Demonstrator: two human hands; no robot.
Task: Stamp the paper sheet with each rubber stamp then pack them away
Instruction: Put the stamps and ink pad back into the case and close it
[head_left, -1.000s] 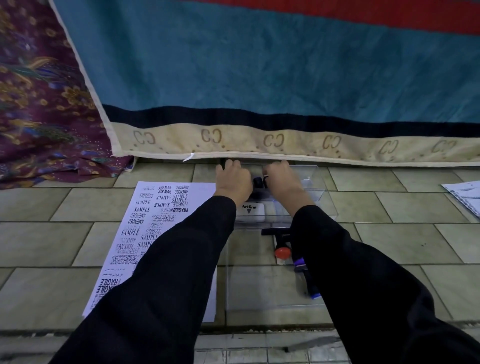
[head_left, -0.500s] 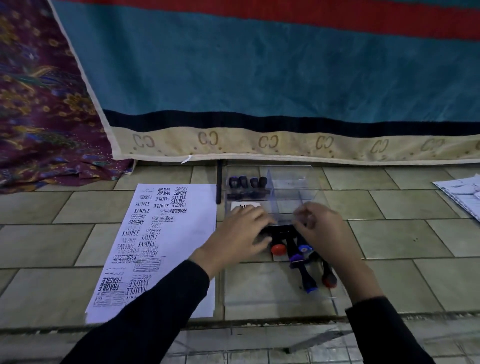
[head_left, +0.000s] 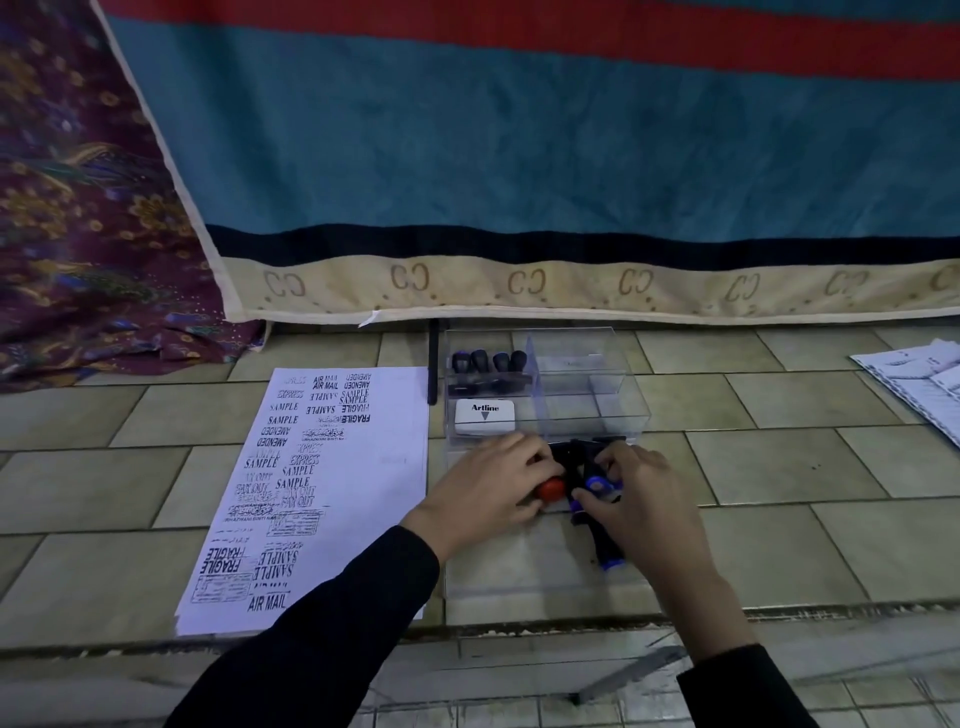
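In the head view the left hand (head_left: 488, 491) has its fingers (head_left: 524, 456) curled over the red-capped stamp (head_left: 551, 489). The right hand (head_left: 641, 499) pinches a blue-capped stamp (head_left: 596, 485) just beside it, and a second blue stamp (head_left: 609, 553) lies under that palm, its long axis running back toward the person. The clear box (head_left: 631, 400) stands just beyond both sets of fingertips: its vacant compartments are nearer the right hand, the black stamps (head_left: 488, 362) and ink pad (head_left: 485, 417) lie past the left, and the printed paper sheet (head_left: 332, 499) lies well left of the fingers, so packing looks like a short forward lift.
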